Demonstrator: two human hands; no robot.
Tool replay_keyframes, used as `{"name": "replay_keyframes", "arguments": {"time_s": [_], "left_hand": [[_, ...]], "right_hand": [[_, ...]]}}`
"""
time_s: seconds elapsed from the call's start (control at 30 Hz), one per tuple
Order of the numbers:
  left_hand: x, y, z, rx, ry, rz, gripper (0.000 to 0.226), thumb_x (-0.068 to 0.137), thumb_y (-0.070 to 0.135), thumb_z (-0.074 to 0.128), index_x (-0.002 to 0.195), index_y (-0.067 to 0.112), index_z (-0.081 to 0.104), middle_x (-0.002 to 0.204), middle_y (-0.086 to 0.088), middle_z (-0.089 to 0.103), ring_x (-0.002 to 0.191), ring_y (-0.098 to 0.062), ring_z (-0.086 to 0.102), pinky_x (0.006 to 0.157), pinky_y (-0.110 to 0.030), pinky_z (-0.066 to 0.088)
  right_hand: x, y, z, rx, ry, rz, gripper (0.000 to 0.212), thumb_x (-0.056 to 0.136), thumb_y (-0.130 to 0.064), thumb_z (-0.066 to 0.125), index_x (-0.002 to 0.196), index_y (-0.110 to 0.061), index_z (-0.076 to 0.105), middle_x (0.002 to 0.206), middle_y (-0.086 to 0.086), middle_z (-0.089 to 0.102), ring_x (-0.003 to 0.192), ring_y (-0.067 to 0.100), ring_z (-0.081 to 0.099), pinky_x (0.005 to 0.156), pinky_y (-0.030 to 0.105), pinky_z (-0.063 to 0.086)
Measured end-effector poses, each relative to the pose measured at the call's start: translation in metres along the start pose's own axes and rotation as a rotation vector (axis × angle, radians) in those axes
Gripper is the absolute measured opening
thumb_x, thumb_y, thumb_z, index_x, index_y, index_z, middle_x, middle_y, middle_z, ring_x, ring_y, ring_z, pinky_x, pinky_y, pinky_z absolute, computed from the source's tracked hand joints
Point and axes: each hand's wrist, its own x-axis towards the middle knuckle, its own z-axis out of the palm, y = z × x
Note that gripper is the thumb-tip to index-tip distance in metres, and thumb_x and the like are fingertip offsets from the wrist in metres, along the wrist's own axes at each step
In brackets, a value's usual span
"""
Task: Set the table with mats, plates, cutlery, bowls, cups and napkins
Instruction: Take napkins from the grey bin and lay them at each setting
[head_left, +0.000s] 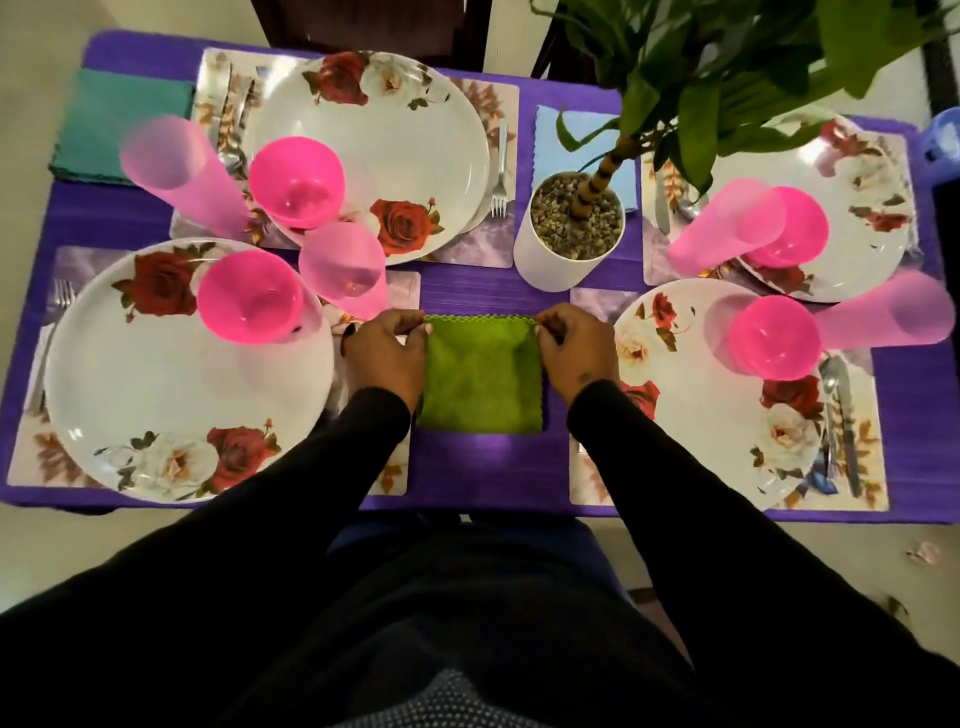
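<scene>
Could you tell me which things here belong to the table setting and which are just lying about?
Job in hand: green napkin, pinched at its far corners by left hand and right hand; teal napkin; blue napkin; floral plates; pink bowls; pink cups; fork; mats.

Just lying about: potted plant.

A folded green napkin (480, 376) with a zigzag edge lies on the purple table (483, 467) between the two near rose-patterned plates (171, 374), its far corners pinched. Four mats (488, 244) each carry a plate, a bright pink bowl (296, 182) and a pale pink cup (179, 174); forks (500, 171) lie beside.
</scene>
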Motion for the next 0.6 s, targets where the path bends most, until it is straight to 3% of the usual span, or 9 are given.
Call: {"name": "replay_keyframes", "arguments": {"time_s": [0.2, 0.4, 0.6], "left_hand": [[0.001, 0.001, 0.002, 0.076, 0.106, -0.033, 0.015, 0.09, 0.026, 0.07, 0.101, 0.019, 0.078, 0.098, 0.002, 0.077, 0.095, -0.016, 0.069, 0.088, -0.025, 0.048], [0.006, -0.005, 0.007, 0.013, 0.052, -0.042, 0.015, 0.087, 0.032, 0.074, 0.097, 0.021, 0.076, 0.093, 0.004, 0.076, 0.089, -0.018, 0.07, 0.088, -0.038, 0.057], [-0.016, -0.015, -0.017, 0.028, 0.011, -0.145, 0.031, 0.084, 0.042, 0.078, 0.1, 0.017, 0.069, 0.087, 0.01, 0.067, 0.082, -0.01, 0.065, 0.074, -0.021, 0.049]], "right_hand": [[0.009, -0.004, 0.008, -0.084, -0.019, 0.001, 0.01, 0.092, -0.019, 0.064, 0.097, -0.016, 0.072, 0.095, 0.004, 0.074, 0.087, 0.024, 0.066, 0.082, 0.042, 0.055], [0.015, -0.007, 0.012, -0.134, -0.044, 0.035, 0.01, 0.093, -0.021, 0.063, 0.098, -0.016, 0.071, 0.097, 0.006, 0.073, 0.089, 0.027, 0.066, 0.082, 0.043, 0.055], [-0.002, -0.009, 0.007, -0.155, -0.006, -0.079, 0.027, 0.091, -0.027, 0.064, 0.114, -0.013, 0.064, 0.109, 0.008, 0.061, 0.096, 0.026, 0.061, 0.081, 0.037, 0.052]]}}
